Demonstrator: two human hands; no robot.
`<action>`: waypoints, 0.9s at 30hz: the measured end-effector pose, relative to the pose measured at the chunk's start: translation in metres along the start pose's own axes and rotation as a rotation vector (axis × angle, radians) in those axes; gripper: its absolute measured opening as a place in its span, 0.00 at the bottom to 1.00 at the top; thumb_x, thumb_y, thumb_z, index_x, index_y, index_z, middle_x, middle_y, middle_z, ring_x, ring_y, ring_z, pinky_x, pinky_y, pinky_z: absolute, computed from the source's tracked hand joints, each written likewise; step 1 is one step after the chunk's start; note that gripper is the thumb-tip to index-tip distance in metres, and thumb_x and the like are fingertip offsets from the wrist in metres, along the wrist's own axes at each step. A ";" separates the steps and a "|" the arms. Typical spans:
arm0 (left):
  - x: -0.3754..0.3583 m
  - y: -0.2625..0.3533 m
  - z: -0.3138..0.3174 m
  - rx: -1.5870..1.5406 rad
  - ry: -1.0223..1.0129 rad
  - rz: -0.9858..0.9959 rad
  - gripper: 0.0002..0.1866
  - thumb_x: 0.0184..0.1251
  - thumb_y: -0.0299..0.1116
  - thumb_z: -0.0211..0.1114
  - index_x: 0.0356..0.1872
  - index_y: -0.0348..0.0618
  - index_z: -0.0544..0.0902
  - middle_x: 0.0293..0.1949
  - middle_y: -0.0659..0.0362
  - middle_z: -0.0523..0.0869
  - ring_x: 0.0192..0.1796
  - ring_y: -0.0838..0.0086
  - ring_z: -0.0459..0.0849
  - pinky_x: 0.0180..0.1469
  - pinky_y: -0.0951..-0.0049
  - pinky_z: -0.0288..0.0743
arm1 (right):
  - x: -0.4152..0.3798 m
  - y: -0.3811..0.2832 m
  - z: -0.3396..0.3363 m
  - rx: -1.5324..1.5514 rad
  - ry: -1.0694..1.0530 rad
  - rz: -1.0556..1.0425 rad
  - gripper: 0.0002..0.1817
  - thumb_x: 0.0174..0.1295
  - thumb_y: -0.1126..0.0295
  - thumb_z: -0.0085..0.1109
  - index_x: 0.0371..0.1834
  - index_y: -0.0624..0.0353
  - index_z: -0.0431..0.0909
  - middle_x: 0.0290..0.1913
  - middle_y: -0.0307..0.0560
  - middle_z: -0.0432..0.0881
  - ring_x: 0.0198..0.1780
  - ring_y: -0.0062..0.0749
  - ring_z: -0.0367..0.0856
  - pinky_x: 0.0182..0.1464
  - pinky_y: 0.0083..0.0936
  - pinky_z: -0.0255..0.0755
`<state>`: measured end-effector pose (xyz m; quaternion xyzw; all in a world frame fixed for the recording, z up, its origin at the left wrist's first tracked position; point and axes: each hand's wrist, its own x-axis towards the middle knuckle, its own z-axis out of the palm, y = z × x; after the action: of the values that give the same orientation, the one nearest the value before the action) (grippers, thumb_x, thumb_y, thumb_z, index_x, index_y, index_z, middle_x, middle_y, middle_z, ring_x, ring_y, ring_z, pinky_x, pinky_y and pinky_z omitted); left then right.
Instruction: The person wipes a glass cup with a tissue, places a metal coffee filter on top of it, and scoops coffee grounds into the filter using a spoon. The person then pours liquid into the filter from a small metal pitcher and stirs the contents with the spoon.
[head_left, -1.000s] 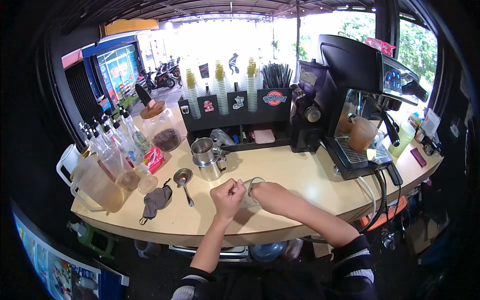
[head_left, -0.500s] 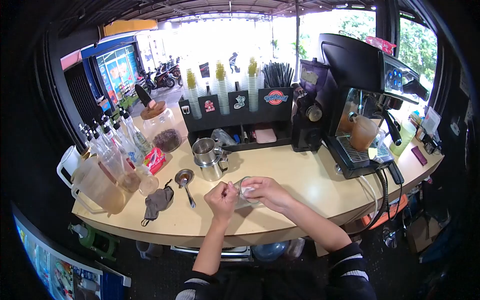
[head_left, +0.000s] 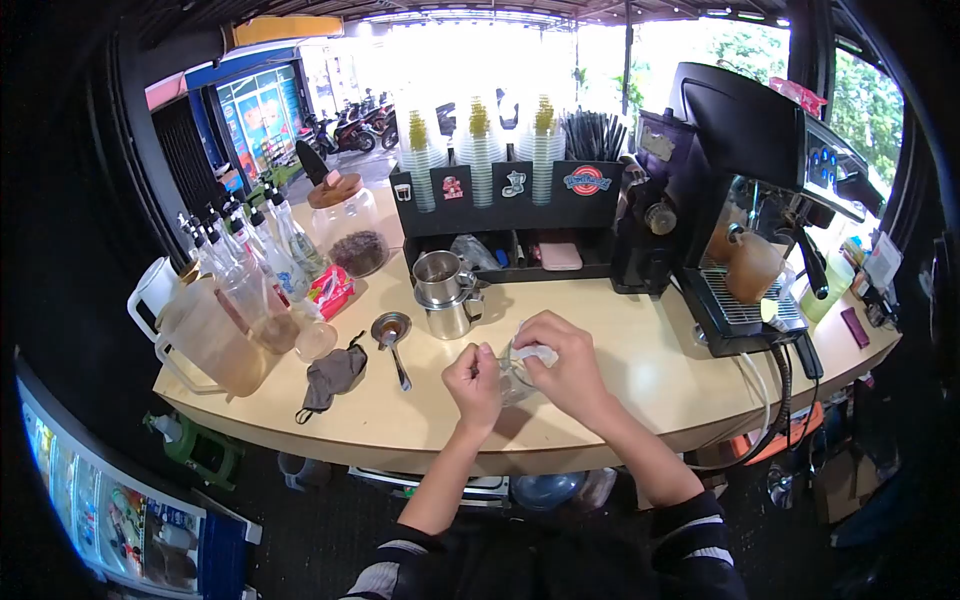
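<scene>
My left hand [head_left: 473, 387] is closed in a fist at the left side of a clear glass mug [head_left: 515, 386], apparently round its handle. The mug is tilted over the counter front, partly covered by my fingers. My right hand [head_left: 566, 370] pinches a white tissue [head_left: 541, 354] at the mug's rim. Just beyond my hands stands a steel drip filter [head_left: 443, 277] on top of a steel cup [head_left: 449, 318]. Left of them lie a spoon [head_left: 399, 367] with its end on a small round metal dish [head_left: 390, 326], and a dark cloth mask [head_left: 333, 378].
Syrup bottles [head_left: 262, 290], a plastic pitcher [head_left: 212, 345] and a lidded jar [head_left: 358, 240] crowd the left. At the back is a black organizer [head_left: 500, 209] with cups and straws. A grinder [head_left: 655, 215] and espresso machine [head_left: 745, 130] stand right on the wooden counter [head_left: 640, 370].
The camera view has turned, so the scene sits farther right. My right hand has lifted the tissue to the mug's rim, where more of it shows. My left hand keeps its grip.
</scene>
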<state>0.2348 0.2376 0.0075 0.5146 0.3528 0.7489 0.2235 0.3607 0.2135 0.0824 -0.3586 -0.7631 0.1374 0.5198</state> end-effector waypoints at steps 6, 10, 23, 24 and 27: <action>0.011 0.004 -0.007 -0.033 -0.030 -0.052 0.22 0.71 0.33 0.55 0.15 0.41 0.62 0.14 0.69 0.59 0.21 0.86 0.56 0.21 0.78 0.47 | -0.001 0.006 -0.015 0.625 -0.228 0.285 0.06 0.49 0.85 0.56 0.30 0.65 0.79 0.35 0.43 0.82 0.38 0.27 0.81 0.44 0.22 0.74; 0.015 -0.005 -0.015 -0.125 -0.042 -0.089 0.22 0.73 0.37 0.53 0.16 0.44 0.61 0.17 0.71 0.61 0.21 0.87 0.54 0.22 0.80 0.46 | 0.009 0.031 -0.031 0.668 0.062 0.268 0.07 0.54 0.84 0.56 0.34 0.64 0.80 0.36 0.43 0.82 0.40 0.26 0.81 0.48 0.22 0.73; 0.018 0.000 -0.002 -0.539 0.206 -0.608 0.20 0.72 0.42 0.53 0.17 0.51 0.66 0.16 0.71 0.66 0.19 0.88 0.60 0.20 0.81 0.55 | -0.030 0.068 0.027 1.035 -0.261 0.587 0.18 0.72 0.66 0.41 0.55 0.68 0.72 0.53 0.51 0.78 0.53 0.30 0.78 0.58 0.28 0.71; 0.021 0.002 -0.001 -0.541 0.207 -0.603 0.20 0.72 0.42 0.53 0.17 0.51 0.66 0.16 0.71 0.66 0.19 0.88 0.60 0.20 0.81 0.55 | -0.035 0.070 0.028 1.044 -0.188 0.624 0.16 0.71 0.68 0.44 0.54 0.68 0.73 0.51 0.50 0.79 0.52 0.30 0.78 0.58 0.27 0.71; 0.028 -0.001 -0.001 -0.533 0.293 -0.745 0.21 0.72 0.40 0.52 0.16 0.52 0.64 0.15 0.72 0.64 0.17 0.88 0.59 0.18 0.80 0.50 | -0.046 0.073 0.032 0.918 -0.043 0.588 0.11 0.65 0.76 0.52 0.49 0.68 0.76 0.46 0.48 0.81 0.49 0.27 0.78 0.56 0.25 0.71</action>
<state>0.2232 0.2572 0.0241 0.1668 0.3367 0.7468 0.5487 0.3710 0.2382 -0.0054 -0.2901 -0.5026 0.6032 0.5471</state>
